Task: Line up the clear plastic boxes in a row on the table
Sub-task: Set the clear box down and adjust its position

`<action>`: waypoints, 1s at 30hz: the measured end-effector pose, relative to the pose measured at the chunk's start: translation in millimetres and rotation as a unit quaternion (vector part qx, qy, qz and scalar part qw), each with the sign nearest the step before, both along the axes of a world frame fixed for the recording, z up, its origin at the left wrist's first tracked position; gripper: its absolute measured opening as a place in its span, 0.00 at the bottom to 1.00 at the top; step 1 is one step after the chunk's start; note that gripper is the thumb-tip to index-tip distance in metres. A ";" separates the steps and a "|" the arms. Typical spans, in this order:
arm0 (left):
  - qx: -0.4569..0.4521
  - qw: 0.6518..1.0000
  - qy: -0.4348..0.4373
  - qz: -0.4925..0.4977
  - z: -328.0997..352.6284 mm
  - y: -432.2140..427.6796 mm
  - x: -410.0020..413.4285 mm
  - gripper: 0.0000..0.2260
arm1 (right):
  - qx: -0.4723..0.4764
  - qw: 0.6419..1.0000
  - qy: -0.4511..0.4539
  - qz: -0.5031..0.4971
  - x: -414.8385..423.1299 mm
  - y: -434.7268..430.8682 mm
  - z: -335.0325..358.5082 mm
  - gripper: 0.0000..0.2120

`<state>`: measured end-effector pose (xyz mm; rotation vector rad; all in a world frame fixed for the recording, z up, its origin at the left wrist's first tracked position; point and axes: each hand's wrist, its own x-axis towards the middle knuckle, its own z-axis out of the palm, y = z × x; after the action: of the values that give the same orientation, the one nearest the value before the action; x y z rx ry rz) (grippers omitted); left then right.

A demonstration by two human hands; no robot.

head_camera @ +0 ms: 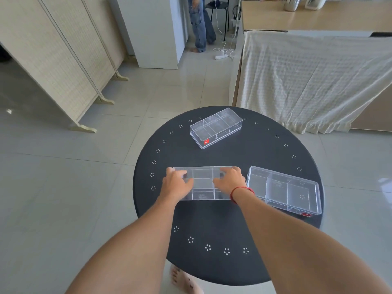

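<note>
Three clear plastic compartment boxes lie on a round black table (229,221). The middle box (203,183) lies crosswise at the table's left-centre. My left hand (176,183) grips its left end and my right hand (230,181), with a red string at the wrist, grips its right end. A second box (284,189) lies just right of it, slightly angled, with a red label at its near corner. A third box (216,127) sits apart at the far side, turned diagonally, also with a red label.
The table stands on a pale tiled floor. A folding screen (63,60) is at the left and a cloth-draped counter (314,81) at the right. A person's legs (199,24) and a chair are in the far background. My bare foot (184,281) shows under the table.
</note>
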<state>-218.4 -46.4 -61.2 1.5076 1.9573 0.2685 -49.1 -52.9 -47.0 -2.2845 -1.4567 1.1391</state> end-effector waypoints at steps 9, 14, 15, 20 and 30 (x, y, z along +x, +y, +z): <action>0.004 0.999 0.042 -0.028 -9.9 -12.3 8.9 0.27 | -0.005 0.998 -0.030 0.053 -0.7 -7.0 -12.8 0.25; 0.001 0.997 0.065 -0.039 -13.9 -5.9 14.4 0.24 | -0.007 0.996 -0.034 0.083 -3.4 -10.2 -21.4 0.31; 0.001 0.997 0.068 -0.041 -14.2 -6.2 15.1 0.24 | -0.010 0.995 -0.037 0.088 -3.3 -10.9 -22.3 0.33; -0.024 0.996 0.081 -0.040 -10.5 -14.6 13.1 0.25 | -0.039 0.990 -0.054 0.124 3.4 -17.3 -17.4 0.29; 0.010 0.993 0.100 -0.061 32.3 23.0 14.9 0.26 | -0.007 0.988 -0.070 0.138 0.7 28.1 22.5 0.23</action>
<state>-203.6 -23.3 -28.8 1.7158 2.0090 0.0867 -48.4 -24.8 -24.5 -2.2648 -1.8704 1.0771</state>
